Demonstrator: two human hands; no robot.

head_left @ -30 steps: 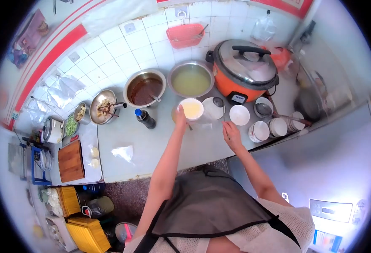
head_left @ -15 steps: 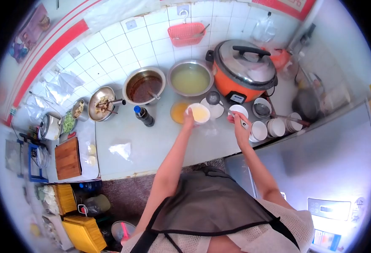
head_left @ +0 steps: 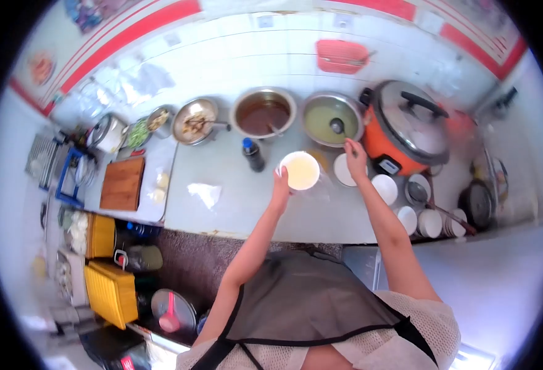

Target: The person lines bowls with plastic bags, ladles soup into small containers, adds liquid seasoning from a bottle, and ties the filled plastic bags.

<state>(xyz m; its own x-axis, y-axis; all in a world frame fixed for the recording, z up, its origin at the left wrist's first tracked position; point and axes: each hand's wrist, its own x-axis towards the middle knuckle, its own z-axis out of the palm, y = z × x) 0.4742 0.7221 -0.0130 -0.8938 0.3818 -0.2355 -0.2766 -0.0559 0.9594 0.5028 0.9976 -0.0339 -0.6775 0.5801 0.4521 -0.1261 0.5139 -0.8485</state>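
My left hand point(head_left: 281, 187) grips the side of a white bowl point(head_left: 301, 171) of smooth pale yellow contents, held above the counter. The fingers of my right hand point(head_left: 356, 155) are closed on the handle of a ladle point(head_left: 337, 126). The ladle's dark round head is over or in the pale green liquid of a steel basin point(head_left: 308, 134); I cannot tell how deep. Behind the held bowl, a yellow-orange dish point(head_left: 319, 160) is mostly hidden. A white dish point(head_left: 344, 171) lies beneath my right wrist.
An orange cooker point(head_left: 401, 145) stands at right, with stacked white bowls point(head_left: 430, 223) in front. Left of the basin are a pot of brown sauce point(head_left: 234, 114), a blue-capped bottle point(head_left: 254, 158) and a steel bowl of food point(head_left: 182, 132). A cutting board point(head_left: 122, 185) lies farther left.
The ladle has moved from above the white dish to the green-liquid basin with my right hand. My left hand still holds the bowl. The view has shifted, so the counter items appear farther right.
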